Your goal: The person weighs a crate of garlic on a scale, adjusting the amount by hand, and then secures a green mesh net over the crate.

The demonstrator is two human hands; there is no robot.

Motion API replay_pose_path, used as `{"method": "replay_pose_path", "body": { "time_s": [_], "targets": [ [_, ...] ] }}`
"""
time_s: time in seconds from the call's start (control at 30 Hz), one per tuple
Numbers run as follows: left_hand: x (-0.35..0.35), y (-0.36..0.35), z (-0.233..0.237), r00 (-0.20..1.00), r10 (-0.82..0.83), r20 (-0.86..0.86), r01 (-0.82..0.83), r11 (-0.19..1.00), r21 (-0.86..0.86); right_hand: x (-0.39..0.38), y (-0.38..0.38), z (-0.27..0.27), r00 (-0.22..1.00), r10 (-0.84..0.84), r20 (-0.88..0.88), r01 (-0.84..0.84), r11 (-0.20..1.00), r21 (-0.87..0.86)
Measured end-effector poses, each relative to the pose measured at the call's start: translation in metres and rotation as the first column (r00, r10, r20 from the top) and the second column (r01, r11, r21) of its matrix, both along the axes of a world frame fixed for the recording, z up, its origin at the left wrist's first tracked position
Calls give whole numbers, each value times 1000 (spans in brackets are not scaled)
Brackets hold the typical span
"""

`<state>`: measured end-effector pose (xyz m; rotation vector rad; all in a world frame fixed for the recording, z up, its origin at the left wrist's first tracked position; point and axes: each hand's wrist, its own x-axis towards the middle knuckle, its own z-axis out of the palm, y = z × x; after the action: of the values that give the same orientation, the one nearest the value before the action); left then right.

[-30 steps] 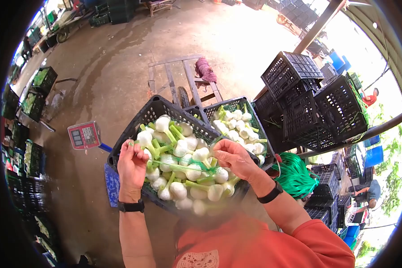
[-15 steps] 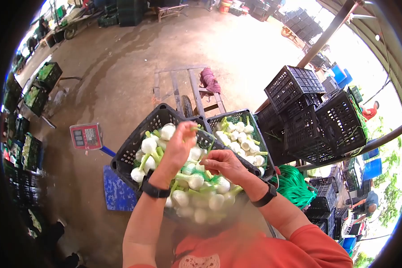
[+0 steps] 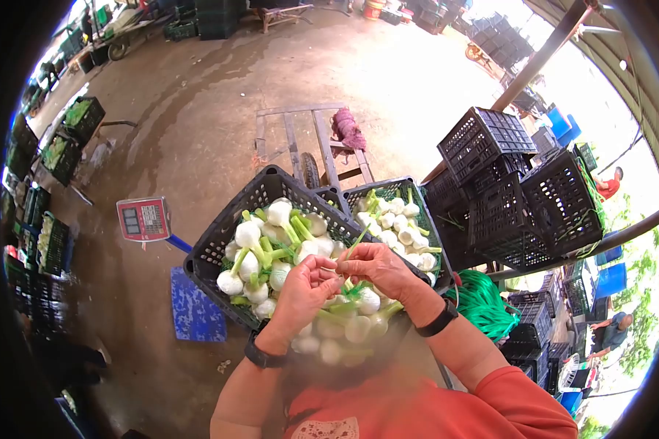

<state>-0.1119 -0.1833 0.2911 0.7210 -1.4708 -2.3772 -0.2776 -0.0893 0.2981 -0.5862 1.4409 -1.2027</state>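
Observation:
My left hand [image 3: 309, 290] and my right hand [image 3: 375, 269] meet over a black plastic crate, fingertips pinched together. Between them is a thin green strand [image 3: 358, 240], whose end sticks up above my right fingers. Below the hands, green netting [image 3: 353, 290] lies around some white bulbs; the fingers partly hide it. White bulbs with green stalks, like fresh garlic [image 3: 248, 234], fill the black crate [image 3: 211, 245]. A second crate [image 3: 433, 223] to the right holds more fresh garlic [image 3: 405, 224].
A digital scale [image 3: 144, 219] with a blue platform [image 3: 196, 304] stands at the left. Beyond the crates is a cart frame [image 3: 291, 139] bearing a purple roll [image 3: 349, 129]. Stacked black crates [image 3: 483, 150] and a green plastic bundle [image 3: 483, 304] are at the right. People are in the background.
My left hand has come down from above, and its fingertips now meet those of my right hand. The strand stretched between the hands has shortened to an end above my right fingers.

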Motion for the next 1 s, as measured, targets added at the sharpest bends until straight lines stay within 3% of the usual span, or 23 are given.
{"method": "replay_pose_path", "body": {
  "time_s": [0.03, 0.1, 0.13, 0.2, 0.23, 0.3, 0.33, 0.4, 0.47, 0.5, 0.57, 0.73, 0.8, 0.93, 1.0],
  "targets": [
    [-1, 0, -6, 1000, 1, -2, -1, 1000, 0, -2, 1, 2, 1000, 1, -2, -1, 1000, 0],
    [-5, -2, -22, 992, 116, 51, -92, 935, -341, -5, 1, 8, 995, 81, -57, -85, 994, -71],
    [-6, -2, -24, 992, 119, 49, -95, 935, -341, -6, 0, 4, 995, 84, -59, -88, 994, -70],
    [-10, -2, -23, 980, 170, 98, -110, 890, -443, -7, -3, -5, 894, 90, -438, -164, 977, -134],
    [-12, -2, -26, 980, 172, 97, -112, 889, -444, -5, -4, -4, 894, 91, -439, -166, 977, -135],
    [-19, -1, -34, 987, 150, 63, -114, 914, -390, 0, -6, 0, 455, 69, -888, -314, 945, -88],
    [-21, -1, -34, 987, 152, 61, -116, 913, -391, 3, -6, -6, 395, -37, -918, -328, 928, -179],
    [-24, -3, -34, 997, 76, 2, -74, 975, -212, 6, -6, -13, 454, -63, -889, -333, 913, -235],
    [-21, -6, -34, 999, 44, -12, -45, 984, -171, 5, -4, -19, 645, -21, -764, -270, 929, -253],
    [-18, -7, -34, 1000, 7, -28, -10, 991, -131, 3, -3, -17, 647, -18, -762, -272, 929, -252],
    [-15, -9, -34, 1000, -22, -7, 21, 990, -137, -1, -3, -10, 837, 95, -539, -261, 935, -240],
    [-16, -12, -38, 999, -54, -3, 53, 991, -127, -1, -8, 3, 744, 117, -657, -325, 923, -204],
    [-18, -12, -45, 996, -28, -87, 13, 985, -171, -1, -10, 1, 464, -50, -884, -474, 829, -295],
    [-18, -13, -44, 992, -46, -114, 32, 992, -120, -3, -8, 3, 437, -58, -897, -483, 826, -289],
    [-19, -13, -47, 987, -64, -148, 51, 995, -90, -5, -8, -1, 518, -33, -855, -435, 850, -296]
  ]
}}
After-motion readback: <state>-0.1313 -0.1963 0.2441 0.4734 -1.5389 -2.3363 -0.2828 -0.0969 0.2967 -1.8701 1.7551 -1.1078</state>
